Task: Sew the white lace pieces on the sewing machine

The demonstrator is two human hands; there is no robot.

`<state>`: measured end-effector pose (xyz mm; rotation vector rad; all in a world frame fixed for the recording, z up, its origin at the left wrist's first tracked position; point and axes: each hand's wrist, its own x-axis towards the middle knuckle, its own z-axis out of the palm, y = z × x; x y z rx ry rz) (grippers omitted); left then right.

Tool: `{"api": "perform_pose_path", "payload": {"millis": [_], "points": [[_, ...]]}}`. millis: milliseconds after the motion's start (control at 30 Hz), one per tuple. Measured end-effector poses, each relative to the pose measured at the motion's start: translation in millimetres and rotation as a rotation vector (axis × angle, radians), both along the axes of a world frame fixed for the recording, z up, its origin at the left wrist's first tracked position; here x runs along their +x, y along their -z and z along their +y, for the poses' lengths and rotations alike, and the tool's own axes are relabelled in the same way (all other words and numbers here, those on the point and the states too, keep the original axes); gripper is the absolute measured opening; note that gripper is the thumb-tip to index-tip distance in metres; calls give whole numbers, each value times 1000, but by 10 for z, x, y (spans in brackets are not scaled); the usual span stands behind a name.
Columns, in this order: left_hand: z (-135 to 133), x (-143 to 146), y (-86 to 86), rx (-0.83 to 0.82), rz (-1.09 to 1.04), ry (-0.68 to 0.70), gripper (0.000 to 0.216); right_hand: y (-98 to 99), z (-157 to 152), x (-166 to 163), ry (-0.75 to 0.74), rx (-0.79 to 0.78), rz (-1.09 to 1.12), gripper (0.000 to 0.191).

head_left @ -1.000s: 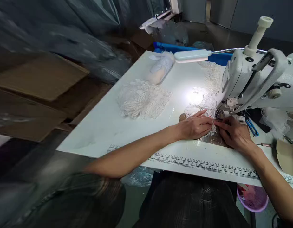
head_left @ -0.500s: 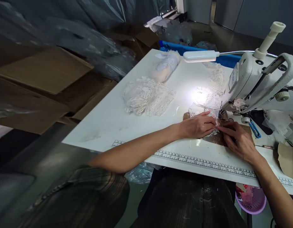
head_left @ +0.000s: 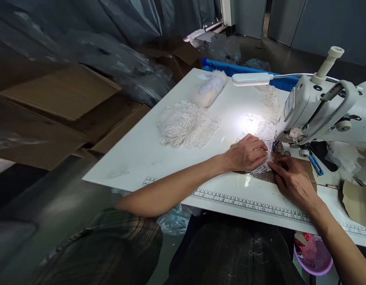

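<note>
White lace fabric (head_left: 263,166) lies under the needle area of the white sewing machine (head_left: 302,111). My left hand (head_left: 247,153) is closed on the lace just left of the presser foot (head_left: 275,146), with its fingers bent and knuckles raised. From the right, my right hand (head_left: 294,180) pinches the lace's near edge with its fingertips, in front of the needle. The fingertips partly hide the lace between them. More of the lace trails behind the left hand under the bright lamp (head_left: 250,79).
A bundled lace pile (head_left: 183,122) and a wrapped roll (head_left: 209,91) lie on the white table (head_left: 135,158). A blue thread snipper (head_left: 315,163) sits beside the machine. Cardboard boxes (head_left: 61,91) stand at left. Under the right edge hangs a purple basket (head_left: 318,265).
My left hand has gone from lying flatter on the lace to bent, raised fingers. My right hand stays at the lace edge, its fingertips slightly further left. The view has shifted slightly.
</note>
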<state>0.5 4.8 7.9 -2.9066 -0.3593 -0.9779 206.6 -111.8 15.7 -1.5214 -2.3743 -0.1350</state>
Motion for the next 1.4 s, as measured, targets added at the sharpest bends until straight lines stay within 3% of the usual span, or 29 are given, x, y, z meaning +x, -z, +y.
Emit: {"api": "perform_pose_path", "payload": {"millis": [367, 533, 667, 900, 1400], "points": [[-3, 12, -50, 118, 245, -24, 33, -20, -21, -20, 24, -40, -36, 39], [-89, 28, -78, 31, 345, -97, 32, -88, -58, -79, 89, -107, -140, 43], [-95, 64, -87, -103, 300, -138, 31, -170, -76, -167, 152, -191, -224, 48], [129, 113, -40, -203, 223, -50, 28, -190, -24, -286, 252, -215, -226, 50], [118, 116, 41, -50, 198, -73, 32, -164, -28, -323, 277, -175, -237, 49]]}}
